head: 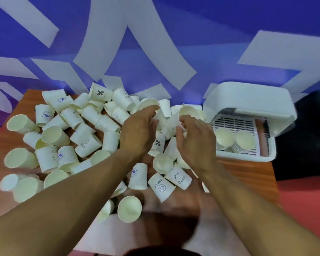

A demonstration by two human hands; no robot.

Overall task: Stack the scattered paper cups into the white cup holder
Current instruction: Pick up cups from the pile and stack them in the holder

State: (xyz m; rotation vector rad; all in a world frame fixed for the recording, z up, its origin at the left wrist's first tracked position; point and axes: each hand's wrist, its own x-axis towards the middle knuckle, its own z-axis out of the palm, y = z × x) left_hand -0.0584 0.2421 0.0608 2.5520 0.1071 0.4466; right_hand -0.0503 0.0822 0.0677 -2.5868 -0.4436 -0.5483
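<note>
The left grip (137,133) is curling round a smooth tapered paper cup (148,105), the right grip (194,139) pinching a second cup (188,111).

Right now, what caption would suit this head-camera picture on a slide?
Left hand grips one cup, right hand another, amid a heap of cups beside a white holder with two stacks.

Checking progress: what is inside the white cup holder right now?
Two stacks of cups stand side by side at the front of the white cup holder, on its slotted tray. Its raised lid hides the rear.
</note>
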